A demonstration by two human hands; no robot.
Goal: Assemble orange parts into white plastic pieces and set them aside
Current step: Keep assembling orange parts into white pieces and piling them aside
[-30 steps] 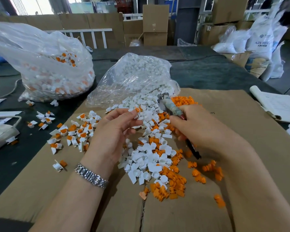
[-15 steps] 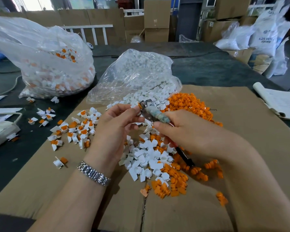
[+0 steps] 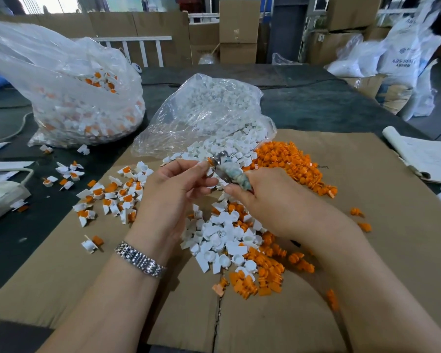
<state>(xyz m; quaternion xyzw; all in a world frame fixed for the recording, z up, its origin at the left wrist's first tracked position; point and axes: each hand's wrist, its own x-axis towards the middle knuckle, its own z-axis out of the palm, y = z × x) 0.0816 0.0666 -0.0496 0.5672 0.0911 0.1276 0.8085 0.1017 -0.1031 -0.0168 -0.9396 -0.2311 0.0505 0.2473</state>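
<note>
My left hand (image 3: pixel 173 189) pinches a small white plastic piece (image 3: pixel 204 164) at its fingertips. My right hand (image 3: pixel 275 200) grips a tape-wrapped tool (image 3: pixel 229 171) whose metal tip holds an orange part (image 3: pixel 210 160) against that piece. Loose white pieces (image 3: pixel 224 238) and orange parts (image 3: pixel 262 276) lie heaped on the cardboard sheet (image 3: pixel 367 250) under my hands. More orange parts (image 3: pixel 290 161) are piled behind my right hand. Assembled white-and-orange pieces (image 3: pixel 112 194) lie scattered to the left.
A clear bag of white pieces (image 3: pixel 204 110) lies open behind my hands. A larger bag of assembled pieces (image 3: pixel 69 98) stands at the back left. Papers (image 3: pixel 423 156) lie at the right edge, a white device (image 3: pixel 0 197) at the left. Boxes and sacks stand beyond the table.
My right hand has brought the tool with an orange part leftwards from the orange pile to the white piece in my left hand. My left hand has risen slightly.
</note>
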